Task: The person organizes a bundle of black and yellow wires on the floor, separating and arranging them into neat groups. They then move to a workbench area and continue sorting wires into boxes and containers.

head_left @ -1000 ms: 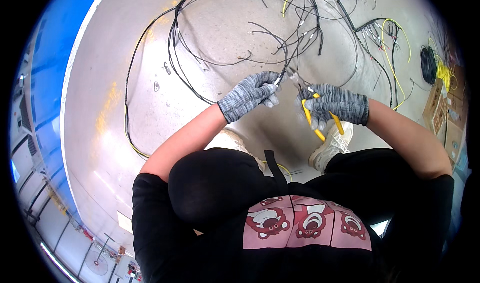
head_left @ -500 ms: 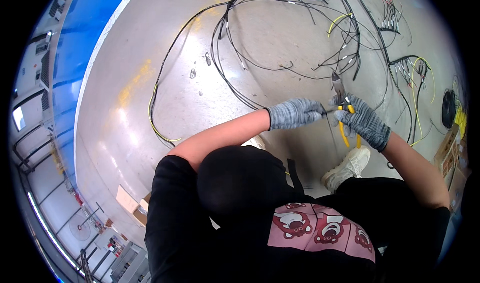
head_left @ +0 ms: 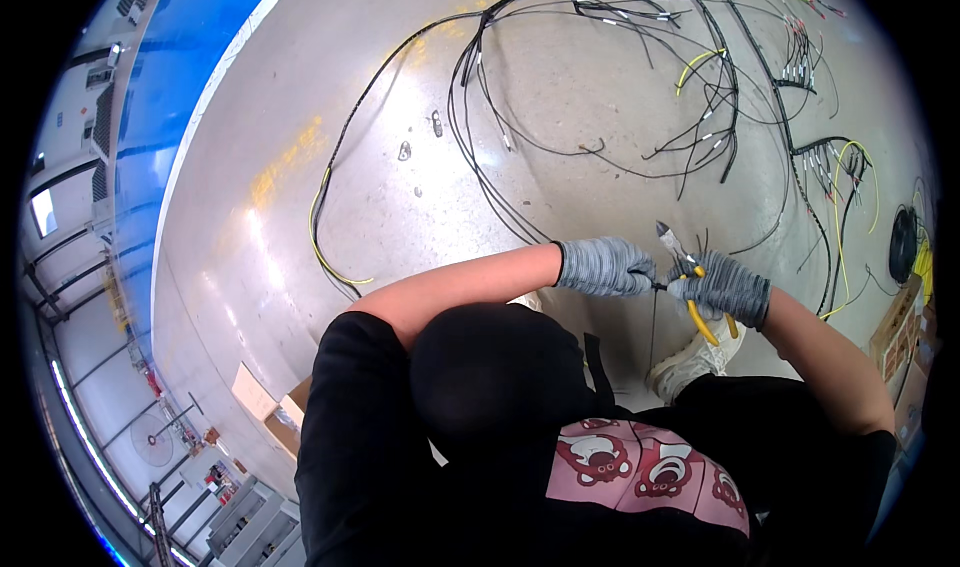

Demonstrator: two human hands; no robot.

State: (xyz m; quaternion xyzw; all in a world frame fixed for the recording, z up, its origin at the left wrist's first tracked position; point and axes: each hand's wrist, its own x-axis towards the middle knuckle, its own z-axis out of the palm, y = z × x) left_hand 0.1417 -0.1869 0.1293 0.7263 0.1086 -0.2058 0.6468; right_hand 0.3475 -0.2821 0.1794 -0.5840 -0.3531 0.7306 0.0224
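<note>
Both my hands wear grey striped knit gloves and meet low over the floor, close to my body. My left hand (head_left: pixel 605 267) is closed on a thin black cable (head_left: pixel 659 287), which shows in the small gap between the hands. My right hand (head_left: pixel 728 285) holds diagonal cutters (head_left: pixel 672 243) with yellow handles. Their jaws point away from me and to the left, beyond the cable. The fingertips of my right hand also touch the cable. Dark strand ends stick up behind that hand. Part of the handles is hidden by the glove.
A black wiring harness (head_left: pixel 486 17) with labelled branches loops across the grey floor (head_left: pixel 300 227). Another harness (head_left: pixel 768 57) lies at the far right. A black cable coil (head_left: pixel 903 244) and a cardboard box (head_left: pixel 893 325) are at the right edge. An open carton (head_left: pixel 257 392) stands lower left.
My hands have come closer together and nearer my body. The cutters have tipped, their jaws swinging left. The whole view has shifted slightly.
</note>
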